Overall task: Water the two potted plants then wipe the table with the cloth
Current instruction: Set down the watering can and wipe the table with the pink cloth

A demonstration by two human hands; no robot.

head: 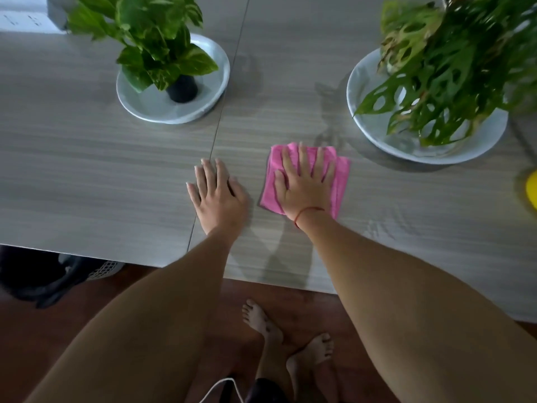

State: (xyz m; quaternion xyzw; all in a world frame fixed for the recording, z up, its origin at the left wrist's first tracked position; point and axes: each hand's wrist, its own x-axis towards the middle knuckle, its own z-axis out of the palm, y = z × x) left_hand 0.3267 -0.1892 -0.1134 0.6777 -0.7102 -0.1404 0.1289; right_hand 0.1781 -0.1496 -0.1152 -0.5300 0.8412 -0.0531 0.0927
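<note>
1. The grey wood-grain laminate table (101, 170) looks smooth, faintly sheened.
2. The pink folded cloth (341, 181) looks soft, matt, fuzzy.
3. The two pale round dishes (216, 68) (363, 91) look smooth, slightly glossy.
4. The small black pot (183, 90) looks matt plastic.

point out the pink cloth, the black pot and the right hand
pink cloth (342, 177), head view, on its bare right edge beside the fingers
black pot (182, 89), head view, on the front of its wall
right hand (307, 189), head view, on the back of the hand, flat on the cloth
</note>
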